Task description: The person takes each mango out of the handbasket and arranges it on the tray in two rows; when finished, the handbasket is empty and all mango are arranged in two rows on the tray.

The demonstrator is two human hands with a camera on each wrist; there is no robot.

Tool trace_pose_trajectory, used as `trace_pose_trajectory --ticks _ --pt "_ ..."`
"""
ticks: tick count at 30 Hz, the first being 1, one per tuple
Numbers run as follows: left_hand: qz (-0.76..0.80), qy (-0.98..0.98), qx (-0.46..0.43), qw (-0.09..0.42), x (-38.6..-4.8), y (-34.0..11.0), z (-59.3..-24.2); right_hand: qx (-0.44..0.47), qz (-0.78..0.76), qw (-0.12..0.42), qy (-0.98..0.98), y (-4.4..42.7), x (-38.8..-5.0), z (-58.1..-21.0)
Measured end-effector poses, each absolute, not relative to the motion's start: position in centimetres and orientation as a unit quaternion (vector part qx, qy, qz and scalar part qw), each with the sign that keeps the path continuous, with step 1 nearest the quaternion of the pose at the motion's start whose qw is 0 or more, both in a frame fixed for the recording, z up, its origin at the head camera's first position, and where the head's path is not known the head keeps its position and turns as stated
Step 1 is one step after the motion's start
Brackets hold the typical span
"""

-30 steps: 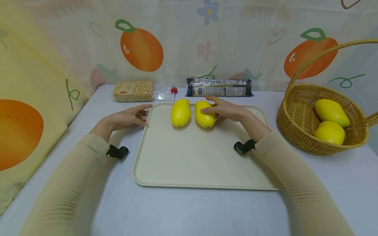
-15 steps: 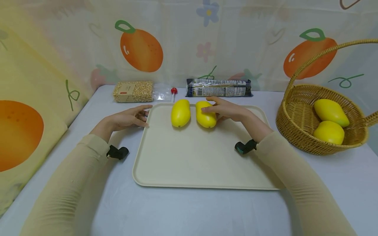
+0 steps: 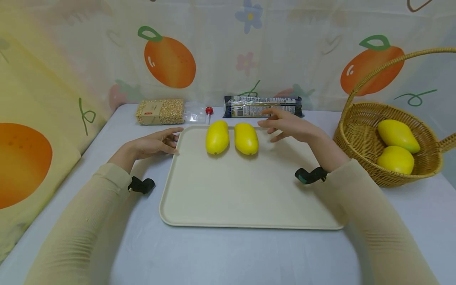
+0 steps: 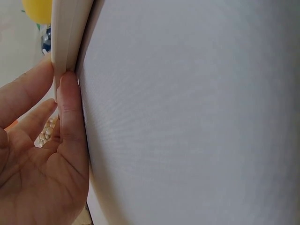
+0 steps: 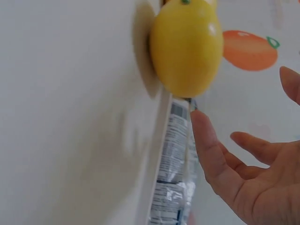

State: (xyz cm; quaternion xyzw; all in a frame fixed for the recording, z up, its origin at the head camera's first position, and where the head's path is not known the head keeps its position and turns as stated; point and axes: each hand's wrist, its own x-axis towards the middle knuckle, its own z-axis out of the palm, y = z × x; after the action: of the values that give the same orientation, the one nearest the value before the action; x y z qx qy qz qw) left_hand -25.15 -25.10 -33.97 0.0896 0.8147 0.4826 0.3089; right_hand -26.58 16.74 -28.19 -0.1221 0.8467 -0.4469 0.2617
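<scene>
Two yellow mangoes lie side by side near the far edge of a beige tray (image 3: pixel 242 190): a left one (image 3: pixel 217 137) and a right one (image 3: pixel 246 138). My left hand (image 3: pixel 151 143) touches the tray's left rim, and in the left wrist view its fingers and thumb (image 4: pixel 69 96) pinch that rim. My right hand (image 3: pixel 288 126) hovers above the tray just right of the right mango, apart from it, with fingers spread and nothing held. From the right wrist view, a gap separates the right hand (image 5: pixel 253 178) from the nearer mango (image 5: pixel 186 47).
A wicker basket (image 3: pixel 347 158) with two more mangoes (image 3: pixel 398 135) stands at the right, its tall handle arching up. Behind the tray lie a bag of corn kernels (image 3: pixel 160 112), a red lollipop (image 3: pixel 209 111) and a dark package (image 3: pixel 246 107). A printed cloth hangs behind.
My right hand has let go of the right mango and moved right, away from it. The right mango shifted slightly right, then a little back left. My left hand stays at the rim.
</scene>
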Motion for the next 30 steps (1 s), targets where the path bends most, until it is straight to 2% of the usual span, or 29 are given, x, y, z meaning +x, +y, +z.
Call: trace_pose_trajectory --ticks 21,30 --pt "0.481 0.815 0.093 0.309 -25.1 -25.1 -33.8 -0.13 -0.467 0.115 0.867 25.4 -23.5 -22.3" --pt "0.476 0.818 0.091 0.31 -25.1 -25.0 -33.8 -0.12 -0.516 0.085 0.844 28.8 -23.2 -21.5"
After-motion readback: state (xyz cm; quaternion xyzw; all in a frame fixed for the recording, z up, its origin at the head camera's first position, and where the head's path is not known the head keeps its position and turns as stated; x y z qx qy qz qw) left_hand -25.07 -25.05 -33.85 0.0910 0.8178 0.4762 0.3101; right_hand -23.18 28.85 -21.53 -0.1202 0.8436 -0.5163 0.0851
